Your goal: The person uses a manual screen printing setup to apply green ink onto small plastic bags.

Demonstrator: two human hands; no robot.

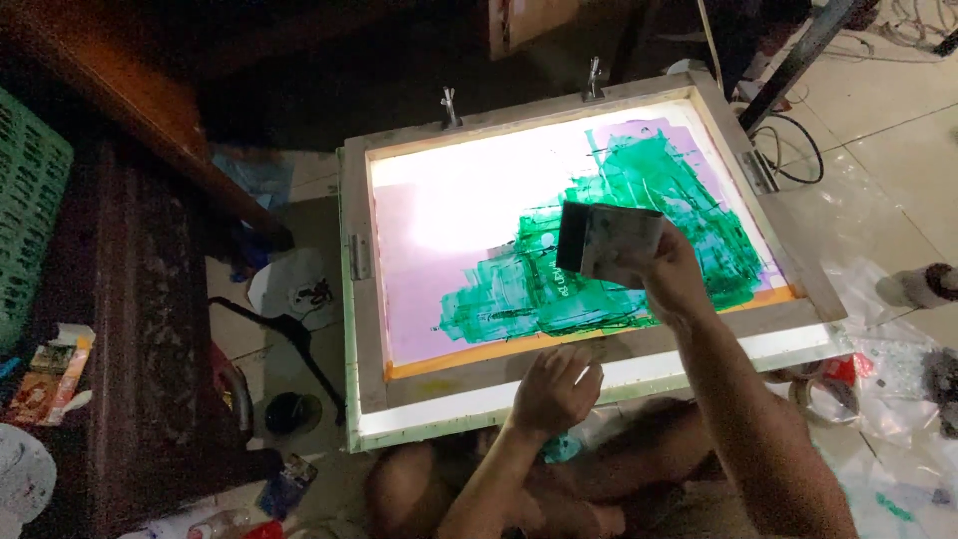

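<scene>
Dim floor clutter surrounds a lit screen frame (pixel 364 329); right hand (pixel 667 274) grips a squeegee (pixel 607 240) over green ink (pixel 619 250), left hand (pixel 555 389) curled on the frame's edge.

Squeegee (pixel 604 240) upright on green-inked, backlit wooden screen frame (pixel 559 364).

Right hand (pixel 671 279) with a squeegee (pixel 607 240) over green ink (pixel 639 190) on a backlit screen frame (pixel 364 329), left hand (pixel 555 389) on its near edge.

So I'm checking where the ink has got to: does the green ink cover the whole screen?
No. The green ink covers only the right and middle of the screen; the left part is bare and pale.
</scene>
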